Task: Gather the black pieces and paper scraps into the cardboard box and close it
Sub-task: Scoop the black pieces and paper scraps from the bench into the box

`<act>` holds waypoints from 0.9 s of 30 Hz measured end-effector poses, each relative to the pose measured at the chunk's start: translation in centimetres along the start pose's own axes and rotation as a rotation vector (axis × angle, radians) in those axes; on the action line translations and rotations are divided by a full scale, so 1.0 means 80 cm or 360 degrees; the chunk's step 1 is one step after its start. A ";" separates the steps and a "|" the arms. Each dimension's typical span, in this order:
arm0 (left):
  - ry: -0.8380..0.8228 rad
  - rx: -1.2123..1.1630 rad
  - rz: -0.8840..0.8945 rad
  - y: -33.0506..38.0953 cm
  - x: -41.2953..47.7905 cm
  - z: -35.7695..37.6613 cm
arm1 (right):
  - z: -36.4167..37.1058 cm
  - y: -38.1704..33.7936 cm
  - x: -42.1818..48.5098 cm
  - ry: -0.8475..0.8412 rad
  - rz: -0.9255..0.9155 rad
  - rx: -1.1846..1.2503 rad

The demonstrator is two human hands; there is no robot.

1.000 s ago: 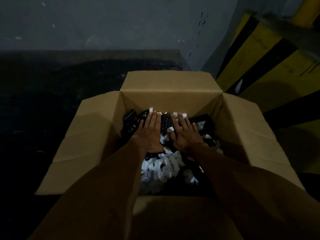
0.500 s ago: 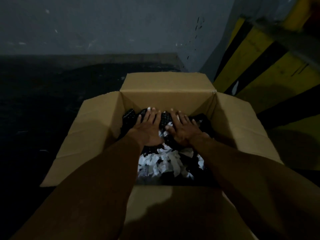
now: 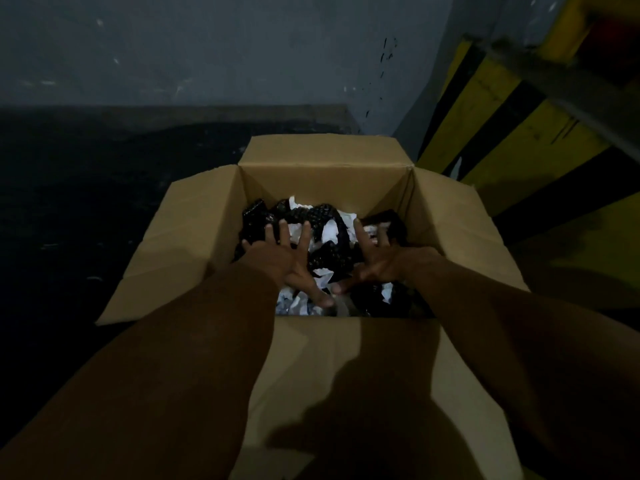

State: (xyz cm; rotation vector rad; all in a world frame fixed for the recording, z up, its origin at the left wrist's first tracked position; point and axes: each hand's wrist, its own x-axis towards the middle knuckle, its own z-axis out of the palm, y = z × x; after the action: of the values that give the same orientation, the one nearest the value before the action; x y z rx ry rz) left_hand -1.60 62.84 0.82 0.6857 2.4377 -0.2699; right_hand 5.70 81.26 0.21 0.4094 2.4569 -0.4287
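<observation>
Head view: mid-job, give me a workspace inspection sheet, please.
Surface: dark floor; the box stands on it.
Job's things: black pieces and paper scraps mixed inside the box; all four flaps open.
Clutter: pale speck beyond the box on the right, unclear what.
Grippers: left hand and right hand open, fingers spread over the contents; contact unclear.
Cables: nothing seen.
Surroundings: grey wall behind; yellow-black striped barrier to the right.
</observation>
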 end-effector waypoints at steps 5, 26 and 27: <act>-0.0002 0.0034 -0.0036 0.003 0.011 0.031 | 0.039 -0.002 0.013 0.0099 0.0031 -0.0301; -0.0044 0.0078 -0.0032 -0.001 0.012 0.018 | 0.009 -0.008 0.003 -0.0089 0.0070 -0.0340; -0.0020 0.0077 -0.0041 -0.002 0.004 0.012 | 0.001 -0.009 -0.004 -0.0061 0.0066 -0.0352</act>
State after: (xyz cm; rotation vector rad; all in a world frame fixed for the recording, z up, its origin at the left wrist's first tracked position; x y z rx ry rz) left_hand -1.47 62.53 -0.11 0.6720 2.4366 -0.3433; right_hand 5.72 80.54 0.43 0.3547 2.4208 -0.1438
